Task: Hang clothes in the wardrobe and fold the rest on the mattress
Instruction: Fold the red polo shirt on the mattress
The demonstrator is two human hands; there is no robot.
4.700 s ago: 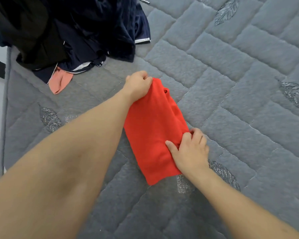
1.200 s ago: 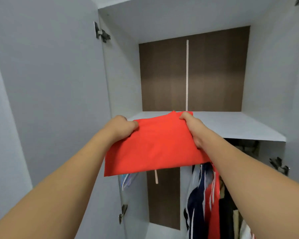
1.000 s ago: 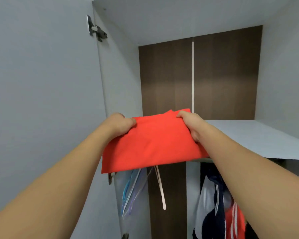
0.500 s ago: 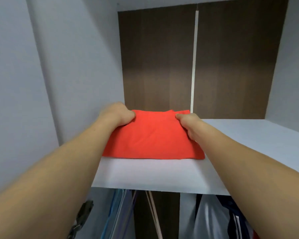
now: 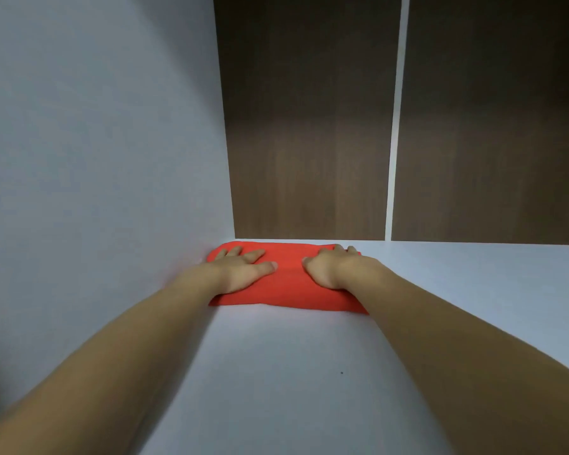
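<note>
Both hands — left [image 5: 240,270], right [image 5: 330,267] — flat, no grip, on folded red garment [image 5: 286,290] against shelf [image 5: 276,372] corner

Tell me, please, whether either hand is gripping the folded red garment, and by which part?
Neither grips it: the left hand and right hand rest flat on top of the red garment.

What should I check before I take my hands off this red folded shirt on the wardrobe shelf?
1. Red folded shirt lies fully on the shelf: ok.
2. Pushed to the back left corner, against the side wall: ok.
3. Left hand lies flat on top, fingers straight, gripping nothing: ok.
4. Right hand rests on top; whether its far fingers hook the back edge: cannot tell.
5. Fold intact at the front edge: ok.
6. Back edge against the brown rear panel: cannot tell.
</note>
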